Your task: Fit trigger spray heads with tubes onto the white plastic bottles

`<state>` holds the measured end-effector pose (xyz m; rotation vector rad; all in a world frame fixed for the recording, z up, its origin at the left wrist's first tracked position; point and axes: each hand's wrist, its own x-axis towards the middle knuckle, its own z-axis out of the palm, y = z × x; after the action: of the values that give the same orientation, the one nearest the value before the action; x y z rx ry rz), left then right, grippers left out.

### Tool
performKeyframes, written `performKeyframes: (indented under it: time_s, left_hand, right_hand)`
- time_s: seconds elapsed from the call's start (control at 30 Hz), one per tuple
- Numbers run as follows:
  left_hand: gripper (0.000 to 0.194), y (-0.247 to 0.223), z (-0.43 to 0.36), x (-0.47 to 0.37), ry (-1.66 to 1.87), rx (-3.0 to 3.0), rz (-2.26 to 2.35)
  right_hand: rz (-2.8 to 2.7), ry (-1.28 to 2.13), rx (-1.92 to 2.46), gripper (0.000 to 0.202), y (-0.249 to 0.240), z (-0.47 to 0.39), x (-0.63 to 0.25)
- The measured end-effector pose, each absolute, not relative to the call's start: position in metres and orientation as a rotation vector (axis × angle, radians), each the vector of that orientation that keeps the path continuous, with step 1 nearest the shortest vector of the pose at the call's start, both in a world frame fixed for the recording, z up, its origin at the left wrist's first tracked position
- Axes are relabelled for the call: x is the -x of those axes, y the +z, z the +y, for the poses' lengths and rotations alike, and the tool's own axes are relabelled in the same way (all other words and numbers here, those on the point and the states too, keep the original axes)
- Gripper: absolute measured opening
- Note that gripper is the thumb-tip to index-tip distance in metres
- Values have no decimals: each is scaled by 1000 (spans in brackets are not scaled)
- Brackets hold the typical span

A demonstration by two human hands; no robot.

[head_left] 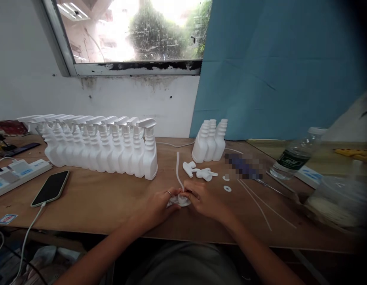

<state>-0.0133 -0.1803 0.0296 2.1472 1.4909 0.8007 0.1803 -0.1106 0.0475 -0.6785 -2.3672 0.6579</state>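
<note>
Near the table's front edge, my left hand (162, 204) is closed on a white spray head (182, 200), which the fingers partly cover. My right hand (201, 196) pinches the lower end of a thin white tube (177, 168) right at that spray head; the tube points up and away. Just beyond my right hand lie loose white nozzle parts (203, 173). Two small white discs, one of them a washer (227, 189), rest to their right. Further right, two thin tubes (259, 206) lie on the table.
A long row of white spray bottles (109, 154) stands at the back left, and a few headless bottles (211, 142) back right. A phone (51, 188) and power strip (25, 174) lie left. A water bottle (296, 156), blurred screwdriver and plastic bag (337, 202) are right.
</note>
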Motion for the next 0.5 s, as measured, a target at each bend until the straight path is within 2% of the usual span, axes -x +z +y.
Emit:
performKeyframes:
  time_s: [0.07, 0.13, 0.17, 0.2, 0.3, 0.4, 0.5]
  left_hand:
    - [24, 33, -180, 14, 803, -2105, 1495]
    - [25, 36, -176, 13, 843, -2025, 1433]
    - [28, 39, -173, 12, 872, -1967, 1377]
    - [31, 43, -170, 9, 903, -1897, 1311]
    - [40, 61, -160, -9, 969, -1701, 1091]
    - [43, 90, -150, -37, 933, -1694, 897]
    - [40, 119, -127, -62, 778, -1902, 749]
  right_hand:
    - [-2323, 658, 705, 22, 46, -113, -184]
    - [-2277, 637, 686, 10, 45, -117, -194]
    - [-2267, 600, 666, 15, 45, -120, -201]
    - [-2267, 536, 649, 28, 46, -123, -209]
    - [-2337, 192, 619, 54, 49, -131, -236]
    - [-2334, -150, 530, 56, 53, -133, -262]
    - [-2146, -281, 540, 46, 56, -131, -287]
